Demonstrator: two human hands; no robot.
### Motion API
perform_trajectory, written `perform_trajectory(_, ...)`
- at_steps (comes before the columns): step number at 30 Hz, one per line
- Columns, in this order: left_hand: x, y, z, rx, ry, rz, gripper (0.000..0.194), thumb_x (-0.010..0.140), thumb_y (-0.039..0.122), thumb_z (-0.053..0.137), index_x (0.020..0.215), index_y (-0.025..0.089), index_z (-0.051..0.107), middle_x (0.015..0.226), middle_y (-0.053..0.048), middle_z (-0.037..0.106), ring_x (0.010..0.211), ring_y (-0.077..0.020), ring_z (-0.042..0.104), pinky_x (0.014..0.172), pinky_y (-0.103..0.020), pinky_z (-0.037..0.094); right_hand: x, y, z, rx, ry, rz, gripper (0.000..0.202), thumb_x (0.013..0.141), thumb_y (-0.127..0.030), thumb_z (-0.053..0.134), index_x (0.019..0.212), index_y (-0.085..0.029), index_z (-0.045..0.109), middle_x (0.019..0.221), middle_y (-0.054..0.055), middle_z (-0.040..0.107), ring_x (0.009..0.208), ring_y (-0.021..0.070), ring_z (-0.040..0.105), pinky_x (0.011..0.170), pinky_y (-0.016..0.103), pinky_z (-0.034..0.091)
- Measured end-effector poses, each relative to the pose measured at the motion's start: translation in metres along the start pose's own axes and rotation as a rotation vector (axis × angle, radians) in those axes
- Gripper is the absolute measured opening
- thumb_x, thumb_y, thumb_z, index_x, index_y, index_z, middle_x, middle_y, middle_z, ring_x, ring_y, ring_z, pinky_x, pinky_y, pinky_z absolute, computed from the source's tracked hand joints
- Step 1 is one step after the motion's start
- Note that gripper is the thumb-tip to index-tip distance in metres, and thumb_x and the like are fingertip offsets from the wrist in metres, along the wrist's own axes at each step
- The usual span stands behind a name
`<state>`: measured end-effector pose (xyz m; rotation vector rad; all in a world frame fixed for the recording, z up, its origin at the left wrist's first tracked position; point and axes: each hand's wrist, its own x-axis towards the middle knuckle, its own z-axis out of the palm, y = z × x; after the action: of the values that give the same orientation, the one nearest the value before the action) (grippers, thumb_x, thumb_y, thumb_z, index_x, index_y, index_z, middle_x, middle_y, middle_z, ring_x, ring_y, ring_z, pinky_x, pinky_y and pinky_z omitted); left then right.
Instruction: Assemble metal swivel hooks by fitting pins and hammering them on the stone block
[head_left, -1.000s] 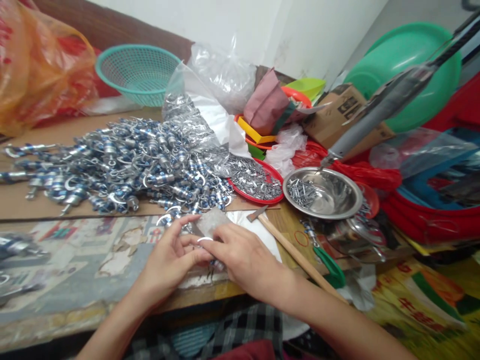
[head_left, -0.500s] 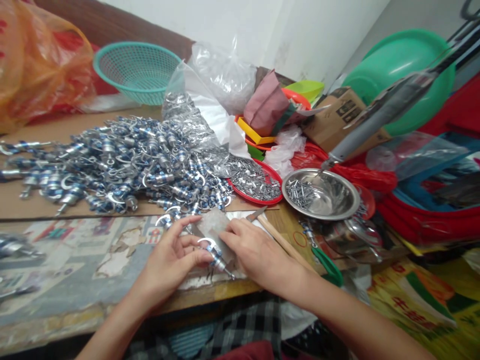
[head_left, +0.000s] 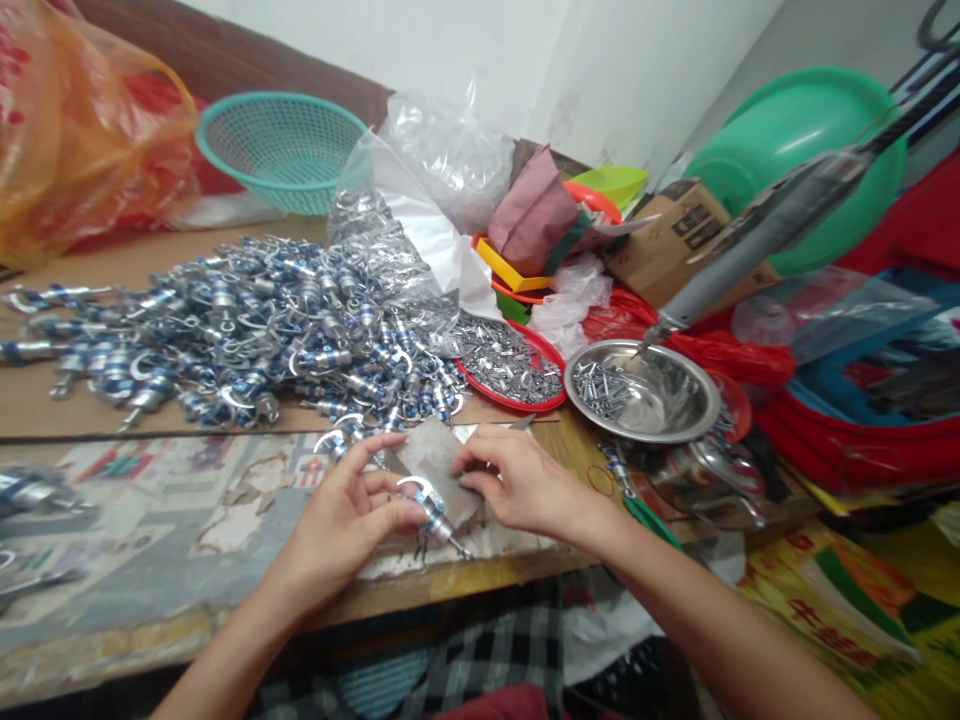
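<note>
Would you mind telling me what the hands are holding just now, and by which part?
The left hand pinches a small silver-and-blue metal hook fitting at its hooked end. The right hand rests fingertips on a grey metal plate; no clear grip.

The right hand [head_left: 525,485] now sits further from the table edge than a second ago, when it lay over the left hand's fingertips and hid the part between them. Its fingers rest on the far side of the metal block [head_left: 439,470], covering the head of the hammer [head_left: 525,422]. The blue-and-silver fitting [head_left: 435,515] with its hook end shows in the open, pinched by the left hand [head_left: 352,520]
</note>
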<state>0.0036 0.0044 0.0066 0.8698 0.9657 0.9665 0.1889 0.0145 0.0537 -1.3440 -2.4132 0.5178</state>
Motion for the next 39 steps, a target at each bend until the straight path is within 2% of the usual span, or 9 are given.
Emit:
perform_trajectory(4,-0.001,0.001,0.000,0.001,-0.009,0.005,0.069,0.054,0.016,0.076,0.113,0.017,0.041,0.060,0.004,0.066,0.056,-0.0134,0.063,0.055,-0.024,0.053,0.001,-0.002,0.003,0.194,0.018,0.090,0.012,0.071,-0.003,0.062,0.073,-0.014,0.069,0.069,0.001,0.066,0.064,0.0113,0.057,0.063,0.022,0.042)
perform_trajectory(7,-0.001,0.001,0.001,0.001,-0.011,-0.001,0.070,0.054,0.017,0.076,0.114,0.016,0.041,0.060,0.004,0.067,0.056,-0.0137,0.063,0.056,-0.024,0.054,0.004,-0.009,0.006,0.476,-0.033,0.234,0.008,0.072,-0.010,0.064,0.073,-0.014,0.071,0.064,-0.001,0.066,0.057,0.0099,0.056,0.055,0.019,0.041)
perform_trajectory(9,-0.001,0.001,0.001,0.000,-0.010,-0.001,0.071,0.053,0.017,0.076,0.114,0.016,0.040,0.060,0.004,0.067,0.056,-0.0139,0.064,0.056,-0.024,0.054,0.007,-0.013,0.010,0.533,-0.076,0.255,0.008,0.072,-0.011,0.065,0.073,-0.014,0.072,0.061,-0.001,0.066,0.056,0.0094,0.055,0.053,0.019,0.040)
perform_trajectory(22,-0.002,0.001,0.000,0.021,-0.012,0.009,0.069,0.055,0.018,0.076,0.113,0.018,0.040,0.061,0.003,0.067,0.058,-0.0165,0.066,0.058,-0.028,0.054,0.008,-0.009,0.035,0.232,0.121,0.019,0.010,0.075,-0.021,0.069,0.082,-0.020,0.075,0.061,0.000,0.063,0.059,0.0107,0.054,0.056,0.021,0.039)
perform_trajectory(27,-0.002,0.001,0.001,0.020,0.003,-0.005,0.071,0.054,0.019,0.077,0.114,0.018,0.040,0.061,0.003,0.067,0.057,-0.0159,0.065,0.057,-0.028,0.055,-0.006,-0.001,0.028,0.375,0.336,0.060,0.015,0.081,-0.017,0.059,0.088,-0.018,0.072,0.077,0.002,0.067,0.074,0.0127,0.060,0.068,0.024,0.046)
perform_trajectory(29,-0.002,0.001,0.002,0.018,0.011,-0.008,0.072,0.054,0.019,0.077,0.115,0.017,0.040,0.061,0.003,0.067,0.055,-0.0149,0.064,0.056,-0.026,0.054,-0.018,0.012,0.018,0.369,0.476,0.148,0.015,0.084,-0.018,0.054,0.088,-0.017,0.069,0.085,0.005,0.067,0.081,0.0144,0.061,0.073,0.026,0.047)
perform_trajectory(31,-0.002,0.002,0.001,0.018,0.014,-0.012,0.072,0.054,0.018,0.077,0.116,0.017,0.040,0.061,0.003,0.067,0.055,-0.0143,0.063,0.055,-0.025,0.054,-0.034,0.031,0.008,0.243,0.530,0.273,0.016,0.084,-0.024,0.053,0.089,-0.016,0.066,0.089,0.006,0.064,0.081,0.0164,0.060,0.070,0.028,0.047)
perform_trajectory(35,-0.002,0.002,0.000,0.024,0.007,-0.013,0.071,0.055,0.018,0.078,0.115,0.019,0.041,0.062,0.004,0.066,0.056,-0.0135,0.064,0.055,-0.024,0.054,-0.069,0.068,0.001,-0.184,0.342,0.448,0.031,0.080,-0.033,0.057,0.105,-0.013,0.059,0.096,0.011,0.060,0.089,0.0236,0.058,0.078,0.037,0.046)
perform_trajectory(39,-0.002,0.002,0.000,0.036,0.010,-0.003,0.070,0.055,0.018,0.077,0.115,0.019,0.041,0.062,0.004,0.066,0.056,-0.0137,0.064,0.056,-0.024,0.054,-0.084,0.084,0.008,-0.225,0.117,0.516,0.031,0.083,-0.029,0.053,0.108,-0.012,0.058,0.095,0.011,0.062,0.089,0.0229,0.060,0.079,0.036,0.045)
